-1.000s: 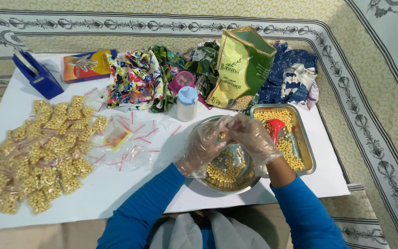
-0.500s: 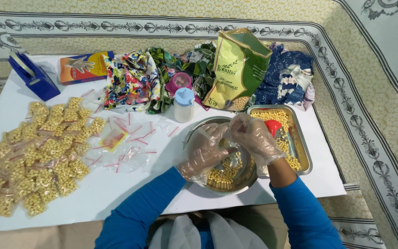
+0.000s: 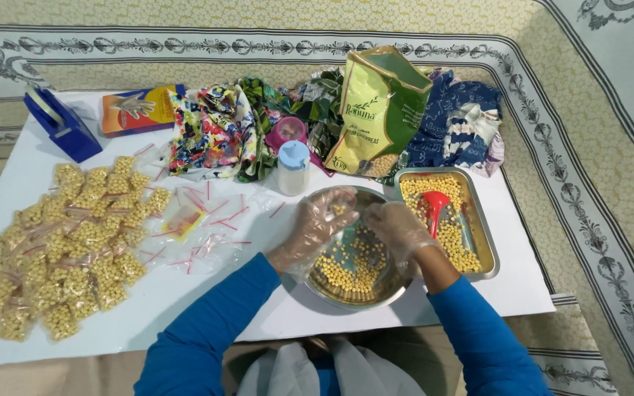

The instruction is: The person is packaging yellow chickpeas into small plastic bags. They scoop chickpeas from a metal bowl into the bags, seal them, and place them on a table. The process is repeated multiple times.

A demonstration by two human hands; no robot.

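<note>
Since the earlier frames our left hand (image 3: 324, 220) has lifted from the centre of the round metal bowl (image 3: 376, 293) toward its far left rim, while our right hand (image 3: 398, 227) has stayed over the bowl's right side. Both hands wear clear plastic gloves.

Step in hand, as we judge it: gathering a portion of yellow chickpeas (image 3: 350, 264) out of the bowl for bagging. The left grip is curled closed around a few chickpeas, visible at the fingertips. The right grip is loosely cupped; we cannot tell whether it holds anything.

The loose chickpeas lie in the bowl bottom, just below and near both hands, apart from the fingers. More sit in the rectangular metal tray (image 3: 482, 257) to the right, together with a red scoop (image 3: 434, 205).

The next move calls for an empty bag from the small clear bags (image 3: 214, 227) left of the bowl. Filled packets (image 3: 67, 242) are piled on the left of the white worktop (image 3: 185, 293).
</note>
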